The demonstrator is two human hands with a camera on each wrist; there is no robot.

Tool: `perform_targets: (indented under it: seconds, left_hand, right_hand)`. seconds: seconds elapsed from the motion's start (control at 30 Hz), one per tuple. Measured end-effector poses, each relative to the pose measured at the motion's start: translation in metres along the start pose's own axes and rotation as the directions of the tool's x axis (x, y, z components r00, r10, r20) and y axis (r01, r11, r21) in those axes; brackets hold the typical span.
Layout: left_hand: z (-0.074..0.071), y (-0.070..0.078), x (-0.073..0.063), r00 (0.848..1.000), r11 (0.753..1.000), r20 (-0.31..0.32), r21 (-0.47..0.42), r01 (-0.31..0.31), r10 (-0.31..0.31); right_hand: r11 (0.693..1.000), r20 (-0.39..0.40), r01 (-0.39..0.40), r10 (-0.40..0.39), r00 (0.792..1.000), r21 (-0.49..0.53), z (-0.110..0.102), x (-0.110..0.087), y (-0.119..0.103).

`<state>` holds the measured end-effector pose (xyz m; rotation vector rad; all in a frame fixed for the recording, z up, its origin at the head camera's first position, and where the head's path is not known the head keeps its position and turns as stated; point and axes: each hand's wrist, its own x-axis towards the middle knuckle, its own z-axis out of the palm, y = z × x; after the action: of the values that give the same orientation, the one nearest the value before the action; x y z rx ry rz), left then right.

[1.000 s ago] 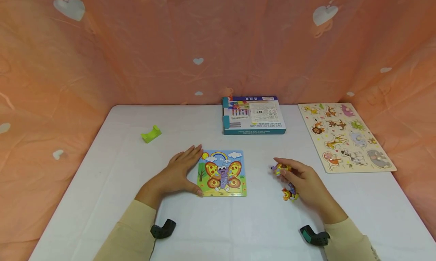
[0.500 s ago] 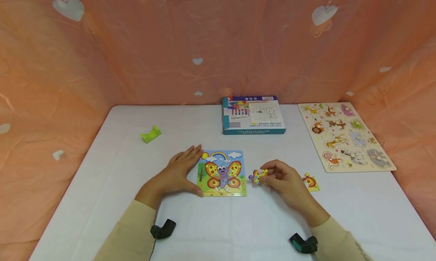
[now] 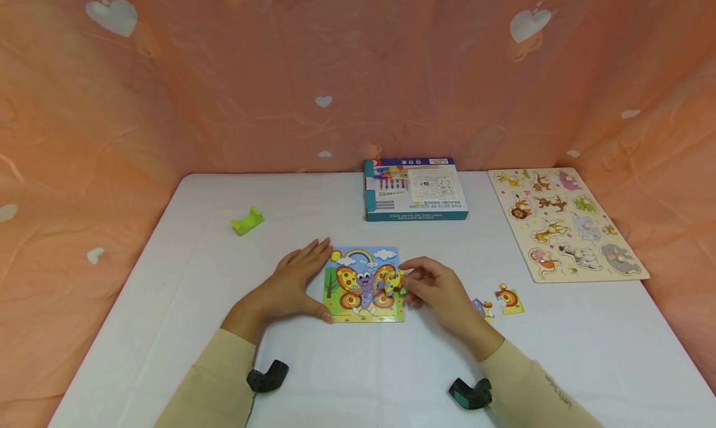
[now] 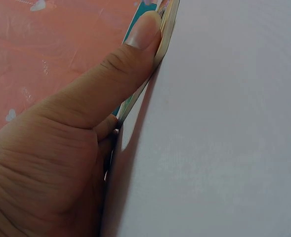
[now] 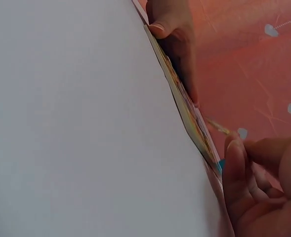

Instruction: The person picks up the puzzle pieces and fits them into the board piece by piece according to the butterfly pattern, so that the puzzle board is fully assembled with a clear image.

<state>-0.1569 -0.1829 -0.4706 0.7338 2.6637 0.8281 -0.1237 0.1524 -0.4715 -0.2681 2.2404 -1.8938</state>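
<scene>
A square butterfly jigsaw board lies flat at the middle of the table. My left hand rests against its left side, fingers straight, thumb on the near left corner. In the left wrist view the thumb presses on the board's edge. Between thumb and fingertips, my right hand pinches a yellow and purple jigsaw piece over the board's right half. Seen from the right wrist, that piece is tilted above the board. Two loose jigsaw pieces, one orange-swirled and one purple, lie right of the board.
Toward the back stands a blue and white box. A wooden animal puzzle lies at the right, and a small green curved block at the left. Pink curtain hangs behind the table.
My right hand has moved left, carrying the pinched piece from beside the loose pieces to over the board, uncovering those loose pieces. My left hand has stayed in place.
</scene>
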Motion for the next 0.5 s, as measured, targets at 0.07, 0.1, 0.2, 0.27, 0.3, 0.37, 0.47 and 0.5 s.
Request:
perform_targets:
  seconds: [0.07,0.1,0.2,0.27,0.3,0.37,0.47,0.5]
  left_hand:
    - [0.000,0.000,0.000,1.000,1.000,0.000,-0.002,-0.002,0.002]
    - [0.000,-0.001,0.000,1.000,1.000,-0.001,-0.002,-0.004,0.004]
    - [0.000,-0.001,-0.001,1.000,1.000,-0.002,-0.003,-0.007,0.007]
    - [0.000,-0.001,-0.001,1.000,1.000,-0.003,-0.004,-0.006,0.005]
    - [0.000,-0.001,-0.001,1.000,1.000,-0.003,-0.005,-0.004,0.004]
    - [0.000,0.000,0.000,1.000,1.000,-0.004,-0.006,-0.001,0.001]
    - [0.000,0.001,0.000,1.000,1.000,-0.004,-0.010,0.002,-0.002]
    - [0.000,0.001,0.000,1.000,1.000,-0.004,-0.012,0.002,-0.002]
  right_hand:
    - [1.000,-0.009,-0.020,0.020,1.000,0.014,0.005,0.005,0.000]
    - [0.999,-0.012,-0.028,0.029,1.000,0.015,0.007,0.007,0.000]
    - [0.999,-0.011,-0.044,0.044,0.999,0.015,0.012,0.011,-0.001]
    - [0.999,-0.001,-0.046,0.046,0.999,0.009,0.014,0.013,-0.002]
    - [0.999,0.003,-0.048,0.048,0.999,0.004,0.015,0.013,-0.002]
    - [0.998,0.007,-0.062,0.062,0.998,0.004,0.017,0.013,-0.004]
    - [0.997,0.000,-0.073,0.073,0.997,-0.030,0.017,0.012,-0.005]
    - [0.996,-0.008,-0.071,0.071,0.997,-0.053,0.017,0.011,-0.005]
